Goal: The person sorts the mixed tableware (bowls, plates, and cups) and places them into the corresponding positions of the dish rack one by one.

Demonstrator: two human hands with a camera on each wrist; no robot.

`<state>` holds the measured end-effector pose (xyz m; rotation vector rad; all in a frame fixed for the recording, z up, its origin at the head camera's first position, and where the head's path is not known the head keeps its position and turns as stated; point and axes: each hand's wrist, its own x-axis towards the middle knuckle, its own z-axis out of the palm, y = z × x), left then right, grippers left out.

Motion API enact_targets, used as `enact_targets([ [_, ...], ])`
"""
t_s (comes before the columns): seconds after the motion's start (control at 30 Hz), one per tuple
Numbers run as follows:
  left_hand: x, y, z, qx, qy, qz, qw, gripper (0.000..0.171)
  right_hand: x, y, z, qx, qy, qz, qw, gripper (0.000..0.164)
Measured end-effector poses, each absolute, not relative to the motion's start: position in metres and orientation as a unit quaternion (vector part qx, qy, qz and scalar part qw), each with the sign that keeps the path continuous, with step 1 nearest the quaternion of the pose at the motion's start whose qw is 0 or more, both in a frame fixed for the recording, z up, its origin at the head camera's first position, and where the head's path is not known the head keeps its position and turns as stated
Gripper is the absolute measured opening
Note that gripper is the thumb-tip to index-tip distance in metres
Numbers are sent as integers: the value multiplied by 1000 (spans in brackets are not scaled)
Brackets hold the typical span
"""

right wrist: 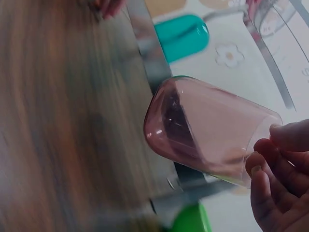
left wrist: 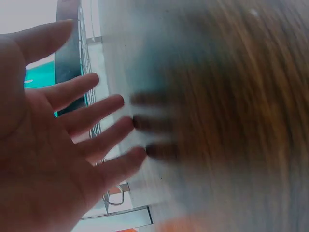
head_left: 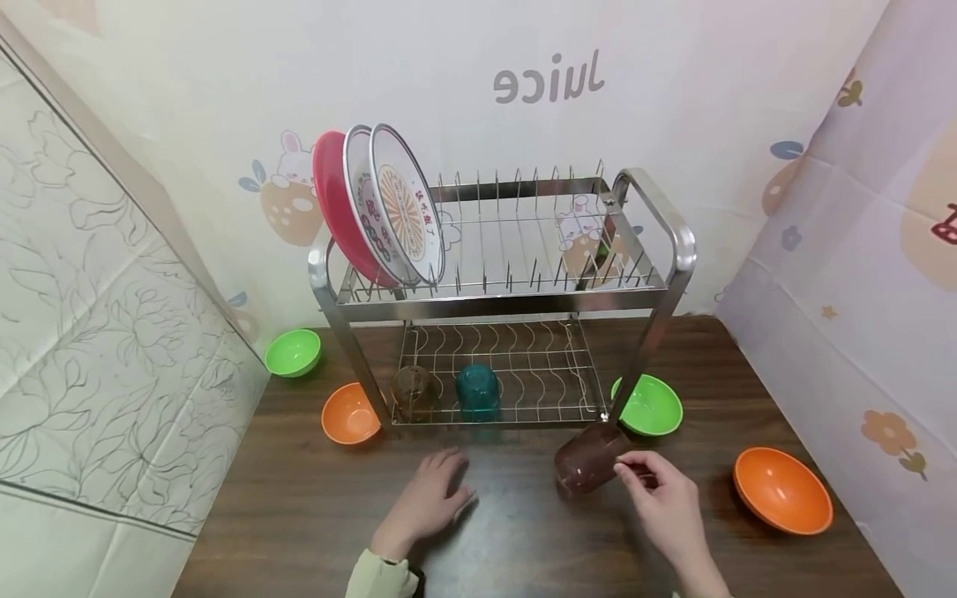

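Observation:
A see-through pinkish-brown cup (head_left: 591,458) is tilted on its side just in front of the rack's right front leg. My right hand (head_left: 668,507) pinches its rim between thumb and fingers; the right wrist view shows the cup (right wrist: 207,130) with its base pointing away from the hand (right wrist: 285,174). My left hand (head_left: 428,498) rests at the table with fingers spread and nothing in it, as the left wrist view also shows. Ahead of it, on the rack's lower shelf, stand a teal cup (head_left: 478,390) and a brownish clear cup (head_left: 415,393), both apparently upside down.
A two-tier metal dish rack (head_left: 501,309) stands at the back. Its upper tier holds a red plate (head_left: 334,195) and two white plates (head_left: 407,208) at the left. Green bowls (head_left: 293,353) (head_left: 652,406) and orange bowls (head_left: 350,414) (head_left: 782,490) sit on either side of the rack.

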<state>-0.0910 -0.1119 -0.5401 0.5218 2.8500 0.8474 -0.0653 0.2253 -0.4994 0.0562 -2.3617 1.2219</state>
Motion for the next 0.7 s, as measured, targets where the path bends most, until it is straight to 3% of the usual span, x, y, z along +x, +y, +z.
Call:
enact_targets([
  [0.37, -88, -98, -541, 192, 879, 420, 116, 73, -60, 182, -515, 92, -815, 548, 166, 18],
  [0.7, -85, -87, -530, 189, 796, 549, 173, 70, -51, 163, -523, 113, -747, 652, 73, 10],
])
